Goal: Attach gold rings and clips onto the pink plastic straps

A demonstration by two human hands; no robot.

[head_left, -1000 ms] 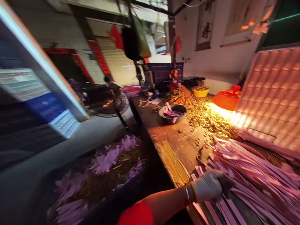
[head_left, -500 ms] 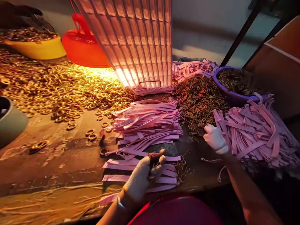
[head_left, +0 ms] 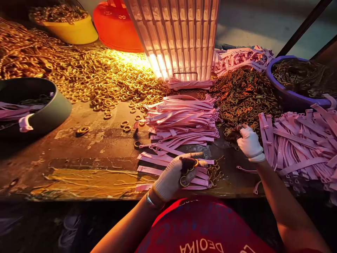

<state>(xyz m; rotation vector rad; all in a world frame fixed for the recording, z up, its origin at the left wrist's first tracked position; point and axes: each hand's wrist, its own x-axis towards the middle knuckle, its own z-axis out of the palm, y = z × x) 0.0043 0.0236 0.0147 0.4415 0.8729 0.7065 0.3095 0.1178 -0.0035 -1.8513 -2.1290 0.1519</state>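
Observation:
My left hand [head_left: 179, 174], in a worn white knit glove, is curled around brass-coloured metal rings [head_left: 185, 181] above pink straps [head_left: 150, 170] laid side by side. Beyond it lies a thick stack of pink straps [head_left: 181, 116]. My right hand [head_left: 249, 143], gloved in white, has its fingers closed at the near edge of a pile of small dark brass clasps [head_left: 244, 98]. What its fingertips hold is hidden among the clasps. A few more clasps [head_left: 216, 172] lie at the right ends of the near straps.
Loose rings [head_left: 118, 77] spread across the back left under a red lamp [head_left: 118, 28]. A ribbed translucent panel [head_left: 181, 42] stands behind the straps. A green tub [head_left: 61, 105], a yellow basin [head_left: 76, 31], a purple basin [head_left: 273, 79] and a heap of pink straps [head_left: 302, 144] flank the area.
The view has shifted, bringing more of the green tub and the red shirt into sight. My left hand has turned, so the rings in it now show. My right hand remains at the clasp pile.

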